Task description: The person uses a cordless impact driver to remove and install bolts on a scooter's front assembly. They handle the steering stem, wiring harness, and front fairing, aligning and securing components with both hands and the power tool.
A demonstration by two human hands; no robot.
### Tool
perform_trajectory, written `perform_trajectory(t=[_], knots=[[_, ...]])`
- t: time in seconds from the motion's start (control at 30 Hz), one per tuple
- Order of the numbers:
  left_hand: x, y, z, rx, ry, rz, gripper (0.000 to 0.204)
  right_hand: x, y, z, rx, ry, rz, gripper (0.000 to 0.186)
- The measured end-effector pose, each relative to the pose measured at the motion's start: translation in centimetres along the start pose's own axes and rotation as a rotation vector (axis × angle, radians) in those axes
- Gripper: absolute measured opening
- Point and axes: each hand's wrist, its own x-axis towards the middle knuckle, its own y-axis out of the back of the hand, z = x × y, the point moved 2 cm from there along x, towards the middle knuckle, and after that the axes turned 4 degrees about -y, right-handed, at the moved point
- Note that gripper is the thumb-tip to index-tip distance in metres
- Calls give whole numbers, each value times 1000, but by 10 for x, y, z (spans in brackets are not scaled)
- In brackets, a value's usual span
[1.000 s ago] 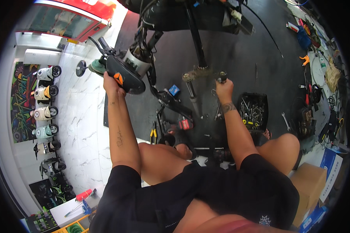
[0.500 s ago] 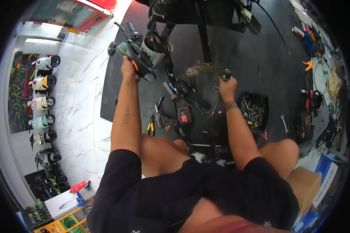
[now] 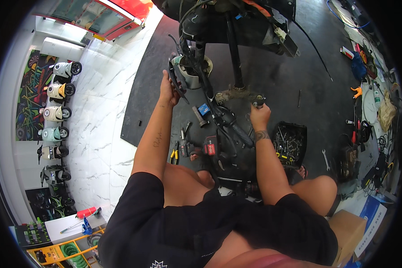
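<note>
A partly stripped scooter front end [image 3: 234, 49] stands before me, its dark steering tube rising from a dirty metal fork clamp [image 3: 236, 92]. My left hand [image 3: 169, 91] is closed on a curved dark panel [image 3: 177, 76] at the left, beside a pale round headlight housing [image 3: 191, 73]. Much of its grip is hidden. At the clamp's right end, my right hand [image 3: 260, 117] is wrapped in a fist round a dark cylindrical piece [image 3: 257, 102]. A handlebar with a black grip [image 3: 242, 135] and cables hangs between my arms.
On the dark mat lie a black tray of bolts [image 3: 291, 145], a wrench [image 3: 326, 158], yellow-handled pliers [image 3: 174, 154], a red and black battery pack [image 3: 210, 146] and a metal cylinder [image 3: 200, 117]. Cables and tools line the right side. Cardboard boxes [image 3: 346, 228] stand at lower right.
The dark panel and headlight housing have swung right and upright, and my left hand has followed. The handlebar has shifted down and right. My right hand stays at the clamp's right end.
</note>
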Motion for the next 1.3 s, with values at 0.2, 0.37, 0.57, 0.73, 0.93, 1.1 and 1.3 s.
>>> perform_trajectory(t=[0.2,0.37,0.57,0.73,0.93,1.1,1.3], knots=[[-34,-23,31,179,-342,618,58,0,3,-1,7,-42,-25,27],[-169,-115,30,834,-1224,-4,21,1,1,2,-15,-47,-14,29],[-208,-207,-91,1685,-736,-740,21,7,5,10,21,-44,-150,31],[-160,-217,-154,2237,-106,-1016,35,10,4,11,68,-42,-193,32],[-97,-136,-225,2130,270,-839,49,6,6,4,29,-25,-166,32],[-68,-64,-230,1598,227,-386,76,8,7,8,99,-136,-269,30],[-92,-73,-247,717,60,-17,59,10,-1,14,69,-35,-172,26]])
